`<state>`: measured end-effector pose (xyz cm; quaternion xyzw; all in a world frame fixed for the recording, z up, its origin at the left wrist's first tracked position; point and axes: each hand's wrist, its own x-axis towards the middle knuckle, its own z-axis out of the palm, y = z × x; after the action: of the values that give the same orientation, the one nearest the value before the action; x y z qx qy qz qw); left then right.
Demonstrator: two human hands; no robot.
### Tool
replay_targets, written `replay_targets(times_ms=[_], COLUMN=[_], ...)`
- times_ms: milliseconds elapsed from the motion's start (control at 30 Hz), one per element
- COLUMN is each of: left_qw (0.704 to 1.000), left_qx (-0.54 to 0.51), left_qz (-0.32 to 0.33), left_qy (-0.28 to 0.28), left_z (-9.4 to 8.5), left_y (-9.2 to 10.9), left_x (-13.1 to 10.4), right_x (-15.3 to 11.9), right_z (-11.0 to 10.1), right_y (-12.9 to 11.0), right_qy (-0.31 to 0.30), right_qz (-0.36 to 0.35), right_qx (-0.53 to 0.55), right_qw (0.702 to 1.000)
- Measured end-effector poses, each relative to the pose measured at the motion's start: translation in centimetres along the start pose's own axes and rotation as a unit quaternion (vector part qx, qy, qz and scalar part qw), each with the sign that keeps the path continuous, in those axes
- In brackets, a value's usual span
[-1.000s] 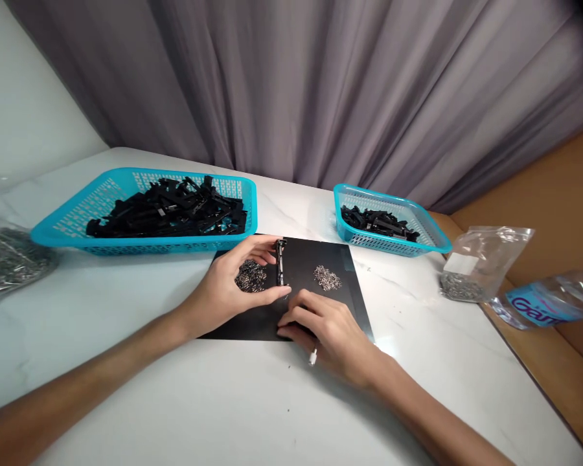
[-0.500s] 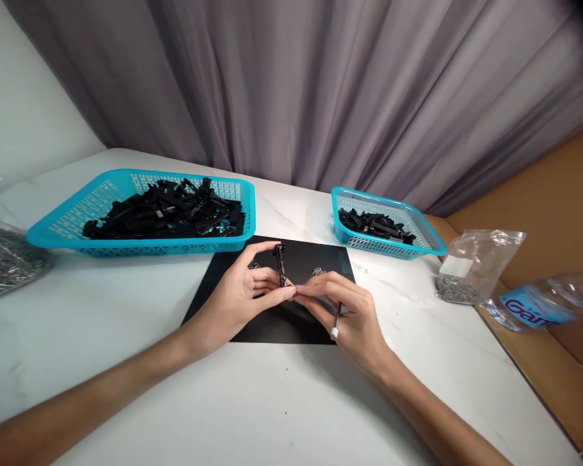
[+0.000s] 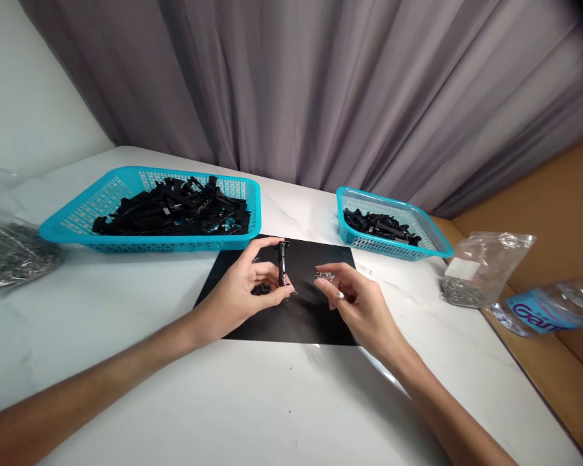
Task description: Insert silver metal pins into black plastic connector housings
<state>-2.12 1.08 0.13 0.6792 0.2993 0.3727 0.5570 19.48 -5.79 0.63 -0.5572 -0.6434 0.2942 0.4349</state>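
Far to the left of our left grip is a clear bag (image 3: 17, 255) of shiny bits. Nearer, behind and to the left of that grip, is a big blue basket (image 3: 150, 240) of black pieces. Our left hand (image 3: 238, 285) pinches one black part (image 3: 282, 265) upright, with the thumb at the bottom and a finger at the top. Below it, a dark mat (image 3: 291, 327) lies on the counter (image 3: 223, 401). To do this well, we should pinch the part firmly but gently, keep it straight, and not bump the thin bit (image 3: 294, 294) by our left thumb.

To the right is our right hand (image 3: 359, 301). Its thumb and pointer are a little apart by a small metal pile (image 3: 324, 276); we can't tell if they touch it. That hand also seems to tuck away a white-tipped stick (image 3: 340, 295), so we should keep its end clear.

Half a second ago, our right fingertips met the left thumb at the part's bottom. Now they are apart from it, off to the right, while the left grip still holds the part upright.
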Motion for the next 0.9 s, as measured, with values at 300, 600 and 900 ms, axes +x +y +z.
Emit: replay_targets(times_ms=[300,600,900], left_qw=[0.981,0.992,0.999], left_qx=[0.182,0.112,-0.016], left_qz=[0.04,0.01,-0.024], left_qy=[-0.05,-0.05,-0.039], left_z=[-0.6,-0.3,-0.3], left_y=[0.5,1.1,0.9], left_x=[-0.4,-0.4,0.3], right_x=[-0.2,-0.3,-0.3], right_z=[0.6,2.1,0.6], right_y=[-0.1,-0.1,-0.8], right_qy=[-0.055,0.005,0.098], right_qz=[-0.06,-0.137,-0.227], right_qx=[-0.035,-0.021,-0.083], right_qw=[0.996,0.99,0.965])
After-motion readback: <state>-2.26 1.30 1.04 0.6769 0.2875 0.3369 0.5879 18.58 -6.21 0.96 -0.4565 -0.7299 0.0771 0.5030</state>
